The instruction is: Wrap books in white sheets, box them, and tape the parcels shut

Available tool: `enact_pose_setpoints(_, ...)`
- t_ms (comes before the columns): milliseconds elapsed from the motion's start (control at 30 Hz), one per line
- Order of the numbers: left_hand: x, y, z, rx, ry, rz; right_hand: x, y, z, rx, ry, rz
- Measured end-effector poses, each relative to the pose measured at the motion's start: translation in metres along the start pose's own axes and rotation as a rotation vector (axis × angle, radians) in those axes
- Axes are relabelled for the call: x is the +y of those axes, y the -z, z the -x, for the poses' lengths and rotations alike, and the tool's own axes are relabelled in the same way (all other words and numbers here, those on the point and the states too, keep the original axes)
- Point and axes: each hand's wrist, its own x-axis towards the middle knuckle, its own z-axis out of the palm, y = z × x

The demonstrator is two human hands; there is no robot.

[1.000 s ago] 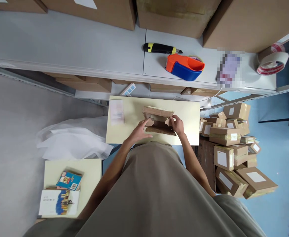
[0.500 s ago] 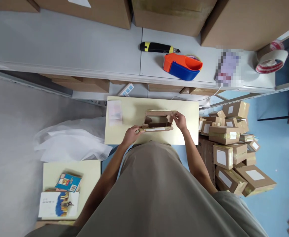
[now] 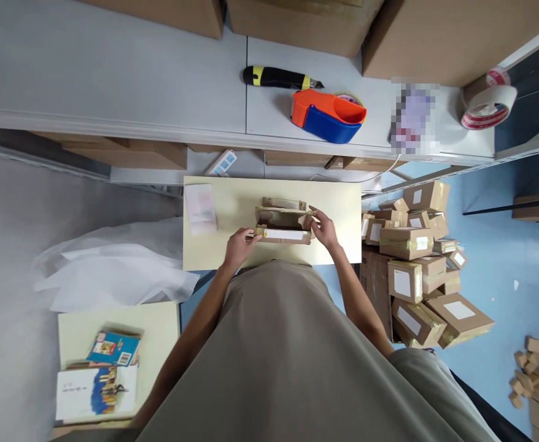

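Observation:
An opened cardboard box [image 3: 282, 236] with torn edges and a white label strip is held over the cream tabletop [image 3: 338, 227]. My left hand [image 3: 242, 247] grips its near left corner, fingers closed on the cardboard. At the right end, my right hand [image 3: 323, 228] pinches the box's edge and flap. The box's dark inside shows between its walls; I cannot make out anything in it. Left of the box lies a pale printed sheet [image 3: 200, 209].
On the grey shelf [image 3: 159, 80] lie a utility knife [image 3: 281, 78], an orange and blue tape dispenser [image 3: 329, 115], a blurred phone [image 3: 412, 120] and tape rolls [image 3: 488, 107]. Taped cartons [image 3: 407, 242] are piled at right. White plastic sheeting [image 3: 113, 264] and books [image 3: 97, 393] are at left.
The box has tilted in my hands, so its labelled near wall shows more and its opening looks narrower. A flap now shows along the far side. The whole view has shifted slightly.

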Motion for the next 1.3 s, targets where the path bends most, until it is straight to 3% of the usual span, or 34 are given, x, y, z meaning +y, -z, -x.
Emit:
enact_pose_setpoints(200, 0.011, 0.002, 0.006, 0.008, 0.059, -0.077, -0.013, 0.000, 0.023, 0.093, 0.041, -0.022)
enact_pose_setpoints(467, 0.024, 0.000, 0.001, 0.025, 0.126, -0.157, 0.007, -0.018, 0.034, 0.061, -0.008, 0.099)
enact_pose_setpoints(667, 0.026, -0.009, -0.008, 0.173, -0.046, -0.085, 0.009, -0.023, 0.033, 0.073, -0.031, 0.128)
enact_pose_setpoints(800, 0.025, -0.014, -0.017, 0.183, -0.109, -0.110, 0.006, -0.028, 0.034, 0.097, -0.080, 0.115)
enact_pose_setpoints(1033, 0.017, -0.019, -0.019, 0.165, -0.146, -0.175, 0.000, -0.043, 0.034, 0.301, -0.351, 0.185)
enact_pose_setpoints(1300, 0.019, -0.019, -0.015, 0.180, -0.117, -0.158, -0.004, -0.039, 0.039, 0.249, -0.250, 0.233)
